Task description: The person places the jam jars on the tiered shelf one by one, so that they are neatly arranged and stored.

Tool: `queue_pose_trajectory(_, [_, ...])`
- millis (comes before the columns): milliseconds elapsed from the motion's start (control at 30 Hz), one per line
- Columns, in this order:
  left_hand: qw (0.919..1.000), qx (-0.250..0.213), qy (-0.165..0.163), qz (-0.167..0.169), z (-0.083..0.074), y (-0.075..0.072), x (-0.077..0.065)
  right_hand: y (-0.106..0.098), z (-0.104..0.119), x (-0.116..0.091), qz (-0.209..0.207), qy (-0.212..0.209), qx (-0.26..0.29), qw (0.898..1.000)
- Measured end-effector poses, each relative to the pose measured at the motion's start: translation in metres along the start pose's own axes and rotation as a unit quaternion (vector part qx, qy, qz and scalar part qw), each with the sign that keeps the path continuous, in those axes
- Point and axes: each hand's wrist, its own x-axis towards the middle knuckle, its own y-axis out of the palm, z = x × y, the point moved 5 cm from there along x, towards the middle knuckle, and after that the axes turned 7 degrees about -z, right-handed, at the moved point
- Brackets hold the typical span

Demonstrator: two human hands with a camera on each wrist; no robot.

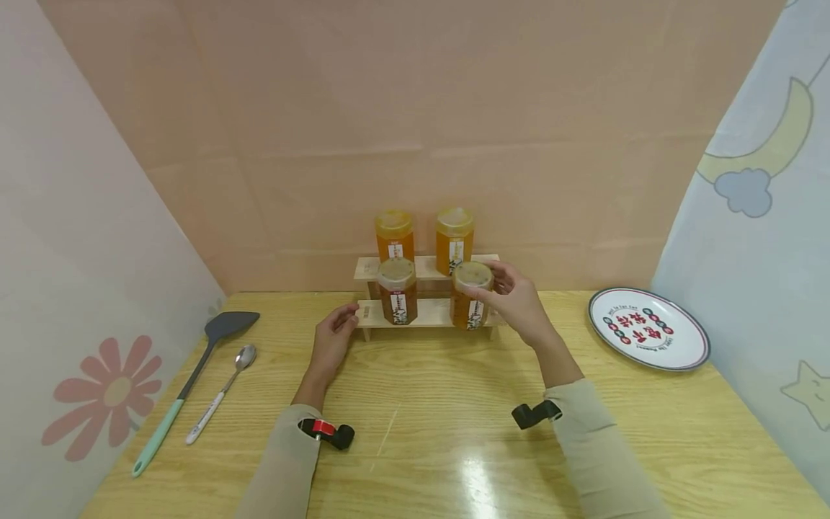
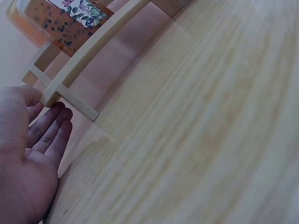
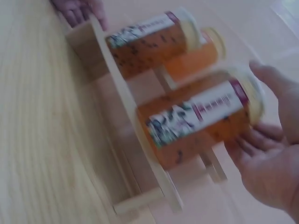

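Observation:
A two-tier wooden rack [image 1: 433,313] bears amber jars on both shelves. My left hand [image 1: 333,339] is at the left end of its lower shelf. In the left wrist view, the thumb and fingers [image 2: 49,128] pinch that shelf end. My right hand [image 1: 519,306] holds the front right jar [image 1: 468,310] near its pale lid, thumb in front and fingers behind. This jar's base is right at the shelf's front edge. The front left jar [image 1: 398,299] stands upright beside it; a back left jar [image 1: 394,229] and a back right jar [image 1: 454,241] stand on the upper shelf.
On the left of the wooden table lie a grey spatula [image 1: 223,324] with a mint handle and a metal spoon [image 1: 245,357]. A white plate [image 1: 681,339] with red lettering lies at the right. Cloth walls [image 1: 292,238] enclose the back and sides.

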Motion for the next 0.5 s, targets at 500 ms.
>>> queue_pose_trajectory(500, [0.9999,0.006,0.007,-0.006,-0.003,0.001,-0.002,-0.010,-0.009,0.002,0.015,-0.027,0.059,0.998])
